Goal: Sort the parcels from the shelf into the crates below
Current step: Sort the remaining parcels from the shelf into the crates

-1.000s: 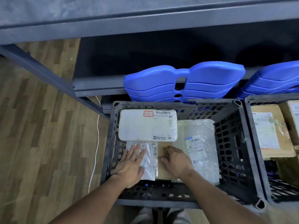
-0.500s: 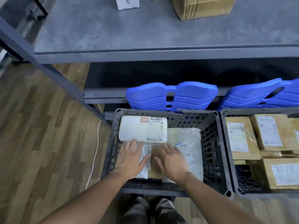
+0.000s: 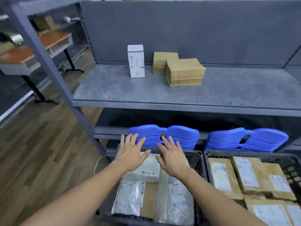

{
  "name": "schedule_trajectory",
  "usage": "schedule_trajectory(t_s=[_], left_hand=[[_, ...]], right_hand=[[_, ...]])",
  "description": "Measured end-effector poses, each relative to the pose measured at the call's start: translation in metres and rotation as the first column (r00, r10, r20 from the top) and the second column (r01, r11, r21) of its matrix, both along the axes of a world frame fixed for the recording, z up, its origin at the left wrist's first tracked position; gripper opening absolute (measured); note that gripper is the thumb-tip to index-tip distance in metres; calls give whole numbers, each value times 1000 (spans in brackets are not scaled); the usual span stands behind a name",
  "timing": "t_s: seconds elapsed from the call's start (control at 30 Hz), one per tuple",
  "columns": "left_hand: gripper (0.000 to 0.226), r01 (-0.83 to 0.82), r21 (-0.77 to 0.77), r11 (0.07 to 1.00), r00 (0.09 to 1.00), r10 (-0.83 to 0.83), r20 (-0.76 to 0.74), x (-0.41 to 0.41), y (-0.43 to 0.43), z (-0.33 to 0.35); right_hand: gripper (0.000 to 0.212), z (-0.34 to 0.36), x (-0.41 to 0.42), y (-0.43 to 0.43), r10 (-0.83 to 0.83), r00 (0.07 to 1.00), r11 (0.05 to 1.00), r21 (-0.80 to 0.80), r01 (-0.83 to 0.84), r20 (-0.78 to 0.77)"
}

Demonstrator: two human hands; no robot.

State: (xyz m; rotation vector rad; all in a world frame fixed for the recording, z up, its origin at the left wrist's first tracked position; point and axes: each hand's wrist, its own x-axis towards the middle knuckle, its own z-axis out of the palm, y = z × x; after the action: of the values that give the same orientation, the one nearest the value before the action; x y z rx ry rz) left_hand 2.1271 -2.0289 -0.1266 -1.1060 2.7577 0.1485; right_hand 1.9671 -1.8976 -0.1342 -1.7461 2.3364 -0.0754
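Currently, L grip (image 3: 130,154): fully open, fingers straight and spread, palm down, holding nothing. Pos.: over the far-L corner of the left crate (image 3: 195,160), fingertips reaching past its far rim. R grip (image 3: 173,156): same cond., fingers splayed, palm down, nothing held, over the far middle of the same crate. Thumbs point toward each other w/ a narrow gap btwn them. Contact w/ the white padded parcel (image 3: 143,171) beneath: cannot tell.

Edges/room: the shelf (image 3: 114,88) front lip runs across above both crates, and its surface is open along the front. A grey upright post (image 3: 48,62) slants down just L of the left crate.

Parcels on shelf: white carton (image 3: 136,61) upright near the back. Just R of it is a rear cardboard stack (image 3: 164,62), w/ a front cardboard stack (image 3: 184,72) overlapping it.

Left crate: white padded parcel at the far end, lying partly over a clear poly bag (image 3: 128,196) and a flat brown parcel (image 3: 149,198). A bubble-wrap parcel (image 3: 177,203) is at R. The right crate (image 3: 276,156), just beside it, holds labelled cardboard parcels (image 3: 247,173).

Other: blue plastic stack (image 3: 179,136) leans behind the left crate, second blue stack (image 3: 244,139) behind the right. White cable (image 3: 96,162) on the wood floor (image 3: 32,152). Orange tabletop (image 3: 53,39) in L bkgd, blurred.
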Motion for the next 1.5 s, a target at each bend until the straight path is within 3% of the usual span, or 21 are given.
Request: schedule_trajectory(t_s=[0.13,0.3,0.53,0.8,0.87,0.97,1.2,1.33,1.43,1.5], left_hand=[[95,9,-34,999,999,-10,-33,2,-14,23],[116,24,-58,998,996,-29,-83,5,-55,53],[76,8,-108,994,995,-19,-97,-7,-123,81],[72,109,-16,994,986,-110,-128,-34,-200,78],[74,133,-42,990,985,-137,-102,-36,-206,68],[75,153,-113,982,979,-166,-118,-36,-211,58],[75,170,-135,976,973,-188,-136,-36,-217,51],[75,172,-121,978,978,-184,-99,-36,-218,56],[76,169,-137,976,981,-179,-68,-35,-217,60],[76,166,-144,976,985,-171,-25,-35,-216,60]], right_hand=[[60,25,-6,-15,-9,999,996,-93,12,31],[61,62,-9,-51,5,1000,991,-131,-2,26],[48,89,-16,-123,-85,993,933,-344,108,82],[71,158,-50,-289,-109,993,845,-522,117,46],[83,189,-72,-347,-134,990,873,-478,100,-39],[100,213,-103,-414,-126,985,961,-262,92,-117],[90,214,-117,-444,-77,976,995,-84,61,-205],[75,227,-111,-411,-117,992,980,-169,106,-55],[65,219,-103,-372,-147,972,922,-330,201,181],[61,207,-98,-343,-155,911,860,-402,316,383]])
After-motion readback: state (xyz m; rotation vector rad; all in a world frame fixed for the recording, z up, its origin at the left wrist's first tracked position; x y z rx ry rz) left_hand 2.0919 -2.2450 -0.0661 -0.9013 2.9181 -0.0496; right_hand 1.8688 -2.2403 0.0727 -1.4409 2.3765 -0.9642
